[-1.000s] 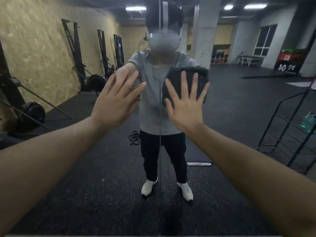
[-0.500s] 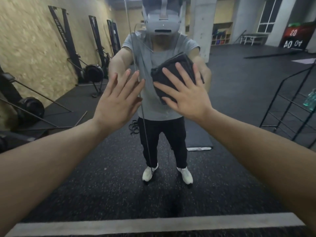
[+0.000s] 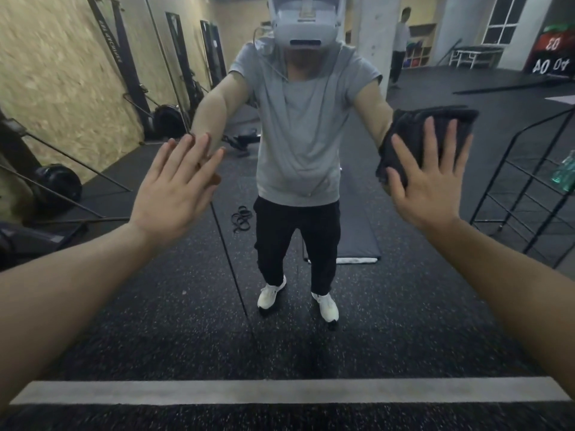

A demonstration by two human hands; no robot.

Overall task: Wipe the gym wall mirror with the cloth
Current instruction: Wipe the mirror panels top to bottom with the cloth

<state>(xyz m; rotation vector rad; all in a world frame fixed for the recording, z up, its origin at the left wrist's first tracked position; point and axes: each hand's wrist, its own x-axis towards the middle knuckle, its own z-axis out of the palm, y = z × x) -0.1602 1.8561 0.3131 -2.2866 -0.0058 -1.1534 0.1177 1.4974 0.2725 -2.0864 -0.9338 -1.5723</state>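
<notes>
The wall mirror (image 3: 186, 306) fills the head view and reflects me and the gym behind. My right hand (image 3: 426, 178) lies flat with spread, straight fingers on a folded dark cloth (image 3: 404, 126), pressing it against the glass at the right. My left hand (image 3: 177, 185) is flat on the bare glass at the left, fingers straight and close together. A thin vertical seam (image 3: 230, 259) between mirror panels runs down just right of my left hand.
A grey strip (image 3: 280, 391) marks the mirror's bottom edge above the speckled black floor. Reflected in the glass are rowing machines (image 3: 165, 116) along the wooden wall on the left, a black wire rack (image 3: 522, 194) on the right, a floor mat (image 3: 357, 241) and a distant person (image 3: 399, 42).
My right hand has slid the cloth to the right across the glass, from in front of my reflected chest to beyond the reflected arm. My view has tilted down; the left hand stays flat.
</notes>
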